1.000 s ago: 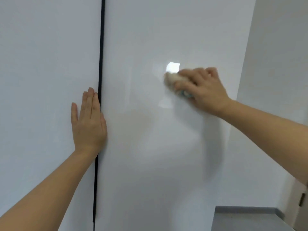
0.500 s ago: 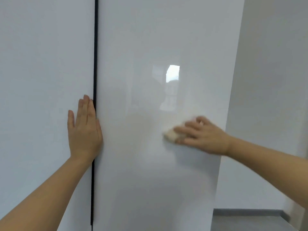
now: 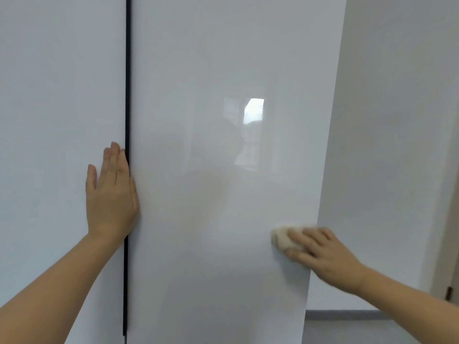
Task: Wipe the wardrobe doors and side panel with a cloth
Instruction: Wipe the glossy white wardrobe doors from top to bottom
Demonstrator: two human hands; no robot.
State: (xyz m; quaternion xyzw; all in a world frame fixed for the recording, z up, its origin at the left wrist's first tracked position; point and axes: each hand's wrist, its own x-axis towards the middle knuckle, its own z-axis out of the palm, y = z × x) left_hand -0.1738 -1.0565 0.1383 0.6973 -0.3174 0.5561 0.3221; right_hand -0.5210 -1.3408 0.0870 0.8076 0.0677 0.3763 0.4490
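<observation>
Cloth (image 3: 282, 238) — pale, bunched, blurred — held in right hand (image 3: 323, 254) against glossy door (image 3: 211, 219).

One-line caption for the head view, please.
Right hand holds a cream cloth against the right door near its outer edge; left hand rests flat on the left door.

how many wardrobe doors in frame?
2: left door under the flat left hand; right door, where the right hand holds the cloth. Others may sit beyond the frame.

text: none readable | labels: none | numbers: none
</observation>
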